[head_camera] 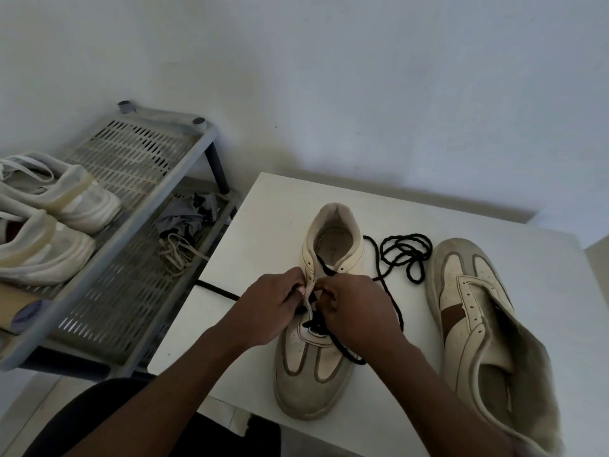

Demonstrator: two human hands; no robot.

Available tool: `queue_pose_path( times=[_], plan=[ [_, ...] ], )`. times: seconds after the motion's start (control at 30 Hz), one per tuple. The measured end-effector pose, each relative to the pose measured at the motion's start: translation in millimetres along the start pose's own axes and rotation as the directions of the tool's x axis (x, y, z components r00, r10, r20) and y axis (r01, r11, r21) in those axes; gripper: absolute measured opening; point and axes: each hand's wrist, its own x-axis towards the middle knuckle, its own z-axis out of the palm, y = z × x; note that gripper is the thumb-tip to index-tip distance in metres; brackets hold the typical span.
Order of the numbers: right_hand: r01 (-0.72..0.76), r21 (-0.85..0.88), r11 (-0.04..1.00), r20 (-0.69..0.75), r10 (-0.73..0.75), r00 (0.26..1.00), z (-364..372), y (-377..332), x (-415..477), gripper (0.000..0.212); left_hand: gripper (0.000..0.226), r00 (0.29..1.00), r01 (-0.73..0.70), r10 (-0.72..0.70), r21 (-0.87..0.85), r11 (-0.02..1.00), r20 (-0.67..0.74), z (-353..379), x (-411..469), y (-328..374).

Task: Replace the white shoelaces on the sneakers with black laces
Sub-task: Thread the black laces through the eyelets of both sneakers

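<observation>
A cream and grey sneaker (313, 367) stands upright on the white table (263, 209), toe toward me. A black lace (342, 349) runs through its lower eyelets. My left hand (267, 308) pinches the left eyelet flap at mid-height. My right hand (354, 308) pinches the black lace at the tongue, just right of the left hand. One lace end trails left off the table edge; the other loops over my right wrist. A second black lace (407, 255) lies coiled behind. The other sneaker (478, 328) lies to the right, laceless, its tongue folded open.
A grey plastic shoe rack (138, 150) stands left of the table, holding a pair of white sneakers (56, 225) on top. Pale laces (179, 252) and a grey cloth (188, 216) lie on its lower shelf. A white wall rises behind.
</observation>
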Motion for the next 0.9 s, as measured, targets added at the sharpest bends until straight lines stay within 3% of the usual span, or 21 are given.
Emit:
queue_pose_path(
  times=[0.07, 0.23, 0.43, 0.7, 0.9],
  plan=[
    [0.008, -0.012, 1.0, -0.041, -0.009, 0.999, 4.4, -3.5, -1.2, 0.021, 0.019, 1.0, 0.015, -0.015, -0.017, 1.0, 0.008, -1.2, -0.6, -0.9],
    [-0.032, 0.19, 0.981, -0.087, 0.049, 0.995, 2.0, -7.4, -2.6, 0.016, 0.017, 0.999, 0.035, -0.035, -0.066, 0.997, 0.003, -5.3, -1.1, -2.1],
    [-0.046, 0.17, 0.984, -0.131, 0.069, 0.989, -1.8, -10.7, -3.5, 0.014, 0.018, 1.0, 0.029, -0.029, -0.004, 1.0, 0.007, -4.2, -2.7, 0.4],
    [-0.122, -0.168, 0.978, -0.028, 0.119, 0.993, -21.5, -18.5, -5.2, 0.02, 0.021, 0.97, 0.149, -0.171, -0.132, 0.98, -0.173, 11.8, -2.3, 6.0],
    [-0.109, -0.186, 0.977, 0.005, 0.112, 0.994, -24.1, -15.7, -4.9, 0.021, 0.014, 0.962, 0.152, -0.173, -0.113, 0.982, -0.211, 16.6, -2.8, 18.6]
  ],
)
